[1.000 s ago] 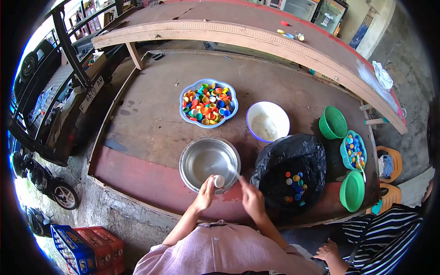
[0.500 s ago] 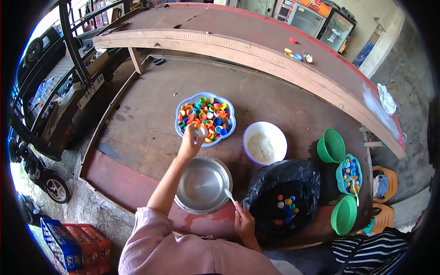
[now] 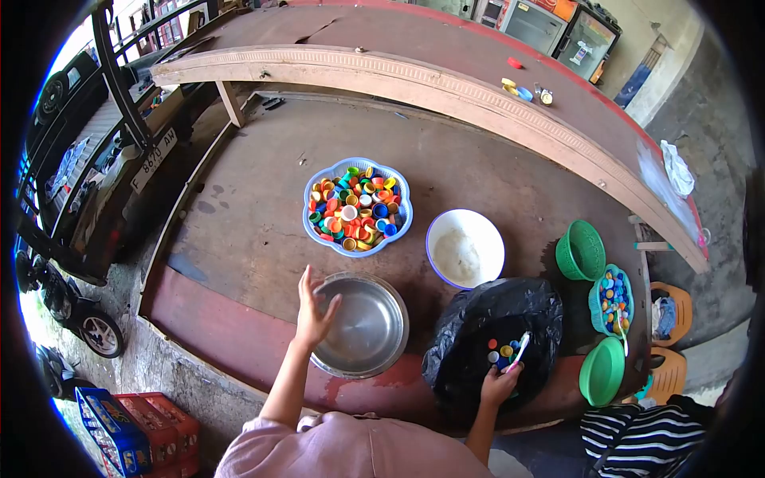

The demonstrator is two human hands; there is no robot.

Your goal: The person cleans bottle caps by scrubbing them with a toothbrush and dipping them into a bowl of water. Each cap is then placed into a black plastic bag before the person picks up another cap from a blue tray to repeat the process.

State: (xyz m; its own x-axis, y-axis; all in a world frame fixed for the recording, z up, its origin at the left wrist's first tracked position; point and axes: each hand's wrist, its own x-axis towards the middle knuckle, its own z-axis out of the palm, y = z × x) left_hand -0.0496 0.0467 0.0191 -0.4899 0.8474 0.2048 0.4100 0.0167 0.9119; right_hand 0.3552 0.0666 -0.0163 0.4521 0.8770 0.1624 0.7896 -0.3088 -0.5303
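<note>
My left hand [image 3: 314,312] is held with its fingers apart over the left rim of a metal basin [image 3: 363,327], holding nothing. In my right hand [image 3: 500,384] is a white-handled tool [image 3: 519,350], over a bowl lined with a black plastic bag [image 3: 454,338]. Several coloured caps [image 3: 505,351] lie inside the bag. A blue scalloped basket [image 3: 311,219] full of coloured caps stands beyond the basin. The white bowl [image 3: 488,248] with some whitish content sits to the basket's right.
Right of the bag are a green basket [image 3: 580,250], a teal basket of caps [image 3: 594,307] and a green basin [image 3: 601,372]. A wooden beam [image 3: 382,68] crosses the back. Another person's striped garment [image 3: 645,438] shows lower right. Crates [image 3: 151,434] stand lower left.
My left hand has come back from the cap basket to the metal basin and opened. My right hand has moved right with the tool, from beside the basin to over the black bag.
</note>
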